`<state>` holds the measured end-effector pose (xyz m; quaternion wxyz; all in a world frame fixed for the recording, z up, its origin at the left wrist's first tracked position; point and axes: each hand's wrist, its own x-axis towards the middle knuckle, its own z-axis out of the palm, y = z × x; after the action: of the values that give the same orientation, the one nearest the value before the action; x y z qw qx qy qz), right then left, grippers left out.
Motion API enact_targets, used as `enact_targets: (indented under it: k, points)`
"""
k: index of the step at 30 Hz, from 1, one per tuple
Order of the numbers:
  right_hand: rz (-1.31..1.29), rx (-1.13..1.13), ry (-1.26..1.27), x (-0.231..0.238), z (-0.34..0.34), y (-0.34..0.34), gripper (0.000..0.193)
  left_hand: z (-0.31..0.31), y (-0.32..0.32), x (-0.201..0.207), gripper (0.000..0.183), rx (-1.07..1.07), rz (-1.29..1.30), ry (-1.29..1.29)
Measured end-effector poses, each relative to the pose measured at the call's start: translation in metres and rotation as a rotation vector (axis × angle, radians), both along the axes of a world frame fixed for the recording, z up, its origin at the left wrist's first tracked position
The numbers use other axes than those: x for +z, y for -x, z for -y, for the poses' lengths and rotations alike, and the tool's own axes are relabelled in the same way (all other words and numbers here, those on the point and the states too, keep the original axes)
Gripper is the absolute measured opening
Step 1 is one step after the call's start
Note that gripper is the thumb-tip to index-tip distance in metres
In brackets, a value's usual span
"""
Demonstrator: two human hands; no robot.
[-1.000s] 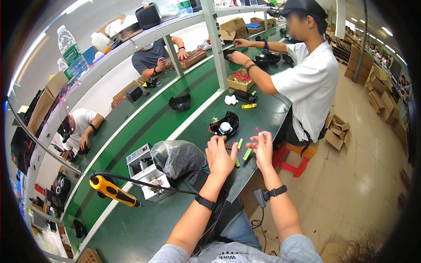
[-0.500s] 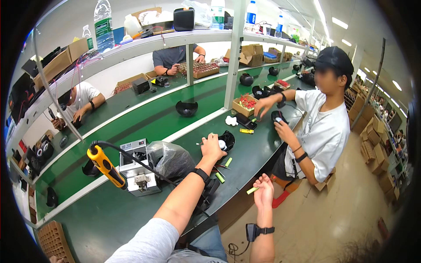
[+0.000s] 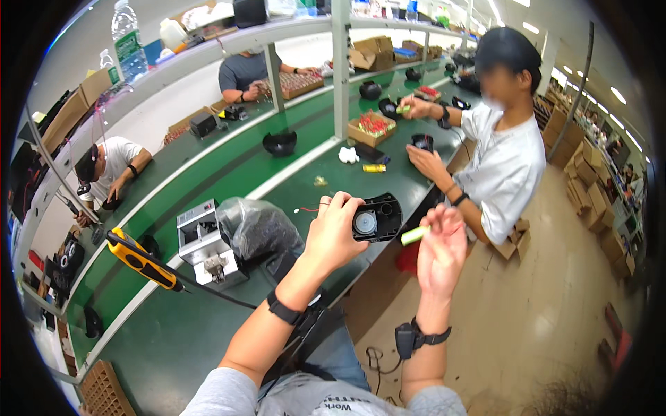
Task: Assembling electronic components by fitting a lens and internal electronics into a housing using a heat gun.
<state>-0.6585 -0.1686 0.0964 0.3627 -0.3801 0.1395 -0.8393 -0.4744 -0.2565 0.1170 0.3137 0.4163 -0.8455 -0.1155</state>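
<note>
My left hand [image 3: 338, 232] is closed on the edge of a black speaker housing [image 3: 390, 213], lifted off the bench with its inner side up. A round grey speaker [image 3: 365, 222] sits inside it. Beside the left fingers, a thin red wire with a small white plug [image 3: 297, 210] sticks out. Just right of the housing, my right hand [image 3: 445, 249] pinches a light-green cylindrical battery [image 3: 415, 236]. The battery is close to the housing but apart from it.
Left on the green bench stand a metal device [image 3: 211, 246], a bag of dark parts [image 3: 258, 227] and a hanging yellow electric screwdriver [image 3: 144, 260]. A box of red-and-green parts [image 3: 372, 127] lies ahead. A co-worker [image 3: 510, 152] handles similar parts at right; a shelf post [image 3: 340, 69] stands ahead.
My left hand has picked the speaker housing up off the bench and brought it closer. My right hand has come up beside it with the battery. The view has shifted.
</note>
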Motion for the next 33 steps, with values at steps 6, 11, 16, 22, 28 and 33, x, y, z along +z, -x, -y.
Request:
enact_targets:
  k: [6, 11, 16, 22, 28, 33]
  points:
    - [-0.401, -0.329, -0.024, 0.026, -0.043, -0.014, 0.033, -0.073, -0.029, 0.003, 0.075, -0.108, -0.071, -0.069]
    - [-0.429, -0.246, -0.007, 0.009, -0.058, -0.029, 0.035, -0.124, -0.053, 0.013, 0.083, -0.131, -0.067, -0.113]
    - [-0.458, -0.048, 0.059, 0.004, -0.074, -0.055, 0.029, -0.163, -0.081, 0.011, 0.085, -0.133, -0.075, -0.157]
    - [-0.519, 0.206, 0.091, 0.005, -0.083, -0.084, 0.033, -0.205, -0.129, 0.017, 0.082, -0.006, -0.087, -0.181]
    - [-0.605, 0.415, 0.051, 0.008, -0.086, -0.121, 0.043, -0.24, -0.166, 0.016, 0.08, 0.166, -0.069, -0.153]
    - [-0.822, 0.248, -0.081, 0.009, -0.092, -0.152, 0.036, -0.259, -0.186, 0.011, 0.079, 0.294, -0.03, -0.128]
